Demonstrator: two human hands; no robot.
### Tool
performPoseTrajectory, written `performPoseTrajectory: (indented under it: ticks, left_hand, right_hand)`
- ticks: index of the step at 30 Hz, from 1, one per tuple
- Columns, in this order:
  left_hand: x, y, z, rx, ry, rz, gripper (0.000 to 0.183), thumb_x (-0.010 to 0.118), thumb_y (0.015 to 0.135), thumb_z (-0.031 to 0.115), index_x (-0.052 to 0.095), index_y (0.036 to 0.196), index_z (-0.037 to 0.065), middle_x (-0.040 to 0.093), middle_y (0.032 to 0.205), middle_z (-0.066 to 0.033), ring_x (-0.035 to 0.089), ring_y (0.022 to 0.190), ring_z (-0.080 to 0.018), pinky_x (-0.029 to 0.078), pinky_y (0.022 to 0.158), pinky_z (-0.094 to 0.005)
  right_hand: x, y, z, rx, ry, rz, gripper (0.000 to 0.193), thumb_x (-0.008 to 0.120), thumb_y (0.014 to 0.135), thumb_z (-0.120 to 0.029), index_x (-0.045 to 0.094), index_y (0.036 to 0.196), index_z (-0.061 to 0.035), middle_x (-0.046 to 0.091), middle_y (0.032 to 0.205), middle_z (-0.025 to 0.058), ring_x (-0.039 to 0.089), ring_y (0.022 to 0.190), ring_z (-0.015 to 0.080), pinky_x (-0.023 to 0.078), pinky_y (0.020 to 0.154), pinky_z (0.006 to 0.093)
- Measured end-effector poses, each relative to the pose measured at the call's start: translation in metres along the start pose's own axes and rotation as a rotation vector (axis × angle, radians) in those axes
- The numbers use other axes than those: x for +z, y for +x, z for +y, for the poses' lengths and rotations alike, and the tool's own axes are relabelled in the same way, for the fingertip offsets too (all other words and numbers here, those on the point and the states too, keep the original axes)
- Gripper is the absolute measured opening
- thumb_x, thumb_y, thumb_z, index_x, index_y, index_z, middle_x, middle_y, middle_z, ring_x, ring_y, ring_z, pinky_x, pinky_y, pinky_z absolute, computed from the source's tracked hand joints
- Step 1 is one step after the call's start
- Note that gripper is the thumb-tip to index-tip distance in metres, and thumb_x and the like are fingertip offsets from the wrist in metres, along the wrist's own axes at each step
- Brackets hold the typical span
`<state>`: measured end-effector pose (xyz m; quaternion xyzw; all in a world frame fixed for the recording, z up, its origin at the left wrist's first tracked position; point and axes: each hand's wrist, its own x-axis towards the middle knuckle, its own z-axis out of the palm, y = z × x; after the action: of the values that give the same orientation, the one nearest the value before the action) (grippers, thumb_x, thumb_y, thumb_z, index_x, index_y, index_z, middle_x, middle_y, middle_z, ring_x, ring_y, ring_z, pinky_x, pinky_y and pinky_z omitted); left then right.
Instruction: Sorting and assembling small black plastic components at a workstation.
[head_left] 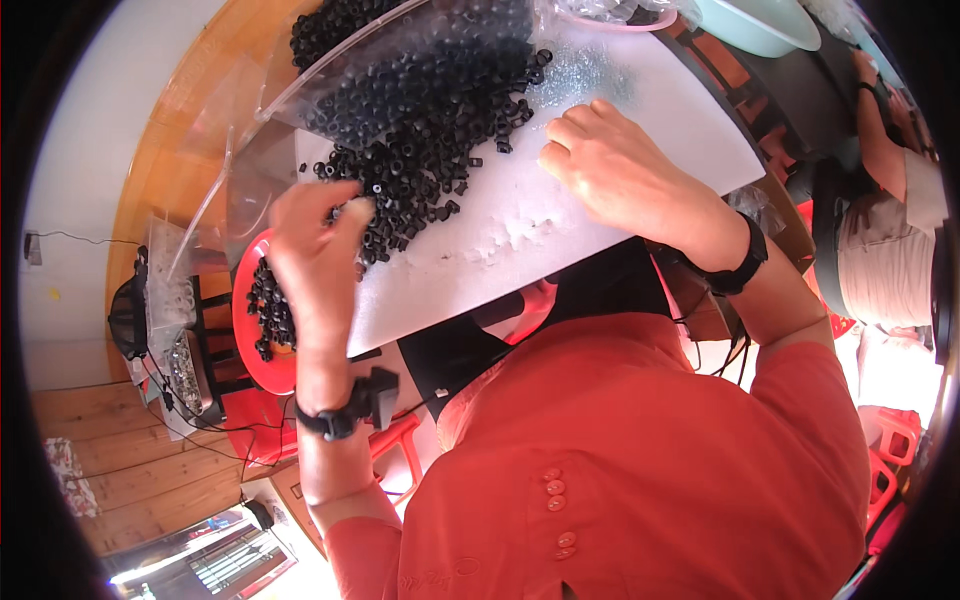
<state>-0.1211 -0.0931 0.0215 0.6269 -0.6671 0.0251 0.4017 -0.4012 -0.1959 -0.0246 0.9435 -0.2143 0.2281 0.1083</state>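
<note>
My left hand [315, 255] is over the inner edge of the red basin [244, 325], beside a heap of small black ring-shaped parts [410, 150]. Its fingers are smeared by motion, so I cannot make out whether they hold a part. More black parts [270, 310] lie inside the basin. Above the white tabletop [640, 190], my right hand [610, 165] is closed with the fingertips pressed together; whatever it may hold is hidden. A scatter of tiny shiny clear pieces [585, 80] lies just beyond the right hand. White bits [510, 235] are spread along the near side of the tabletop.
A clear plastic sheet or bag [350, 60] covers part of the heap. At the far right stands a pale green basin [765, 25], next to a pink-rimmed container [620, 22] with clear plastic. Another person [885, 230] sits to the right. Red stools [885, 440] stand at the right.
</note>
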Motion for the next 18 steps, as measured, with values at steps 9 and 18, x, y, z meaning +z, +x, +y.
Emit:
performPoseTrajectory:
  ticks: [9, 18]
  left_hand:
    - [0.098, 0.062, 0.012, 0.413, 0.301, -0.305, 0.018, 0.068, 0.074, 0.005, 0.071, 0.091, 0.005, 0.061, 0.085, -0.0081, 0.056, 0.091, -0.0296, 0.050, 0.078, -0.0397]
    - [0.100, 0.077, 0.012, 0.466, 0.343, -0.370, 0.009, 0.065, 0.073, 0.008, 0.066, 0.082, 0.004, 0.061, 0.084, -0.0084, 0.057, 0.088, -0.0306, 0.051, 0.075, -0.0409]
  right_hand:
    - [0.003, -0.004, 0.001, 0.007, -0.002, 0.068, 0.008, 0.061, 0.075, -0.011, 0.062, 0.076, -0.0036, 0.060, 0.081, 0.0086, 0.058, 0.081, 0.0249, 0.043, 0.075, 0.0356]
    - [0.004, -0.002, 0.003, -0.008, 0.075, 0.108, 0.009, 0.061, 0.075, -0.012, 0.062, 0.076, -0.0035, 0.059, 0.079, 0.0084, 0.057, 0.082, 0.0249, 0.043, 0.075, 0.0364]
